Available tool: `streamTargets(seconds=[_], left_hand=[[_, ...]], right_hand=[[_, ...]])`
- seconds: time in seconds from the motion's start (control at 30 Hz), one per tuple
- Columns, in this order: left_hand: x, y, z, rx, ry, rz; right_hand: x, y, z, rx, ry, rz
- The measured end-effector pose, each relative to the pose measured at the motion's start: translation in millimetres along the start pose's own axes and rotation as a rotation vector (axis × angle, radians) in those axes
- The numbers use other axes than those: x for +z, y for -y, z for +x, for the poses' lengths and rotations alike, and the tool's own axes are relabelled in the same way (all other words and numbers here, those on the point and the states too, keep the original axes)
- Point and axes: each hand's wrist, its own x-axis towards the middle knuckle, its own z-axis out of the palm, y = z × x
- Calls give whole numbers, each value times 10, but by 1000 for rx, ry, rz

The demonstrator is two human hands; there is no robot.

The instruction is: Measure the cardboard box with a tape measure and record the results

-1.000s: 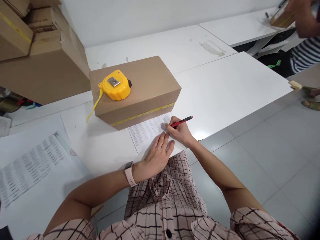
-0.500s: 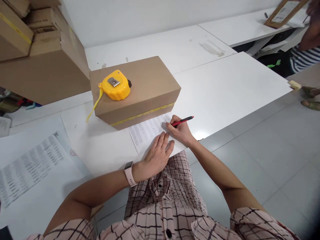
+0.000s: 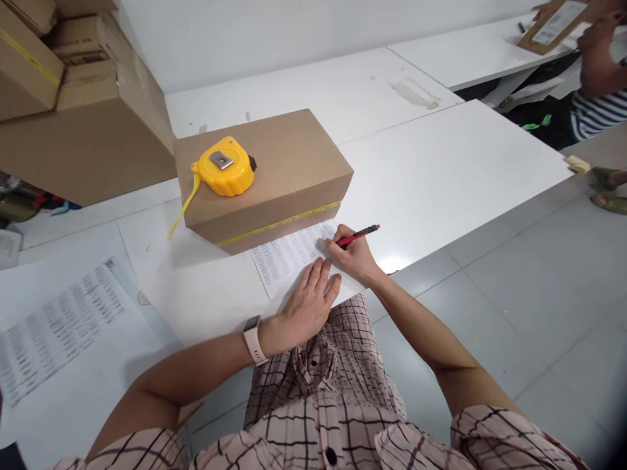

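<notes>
My right hand [image 3: 353,256] is closed round a red and black pen [image 3: 360,235], its tip end down at a sheet of paper [image 3: 280,261] covered in columns of writing. My left hand [image 3: 309,297] lies flat on the lower part of that sheet, fingers stretched out. Just beyond both hands stands a closed cardboard box [image 3: 289,156] with yellow tape along its near side, and it covers the far part of the sheet. On the box's top, toward the left, rests a yellow tape measure [image 3: 225,167] with a yellow wrist strap hanging over the edge.
Large cardboard boxes [image 3: 108,130] are stacked at the left. Another written sheet [image 3: 59,326] lies on the white table [image 3: 431,156] at lower left. At the far right a person in a striped top [image 3: 598,112] is beside a cardboard piece with a white label [image 3: 558,25].
My hands and the pen hold almost the same place on the sheet. At the far right, the other person's arm and hands have moved around the labelled cardboard piece.
</notes>
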Motion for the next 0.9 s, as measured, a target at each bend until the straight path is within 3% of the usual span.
streamTargets(seconds=[0.9], left_hand=[[-7, -2, 0, -9, -2, -28]], right_hand=[[-2, -3, -7, -8, -8, 9]])
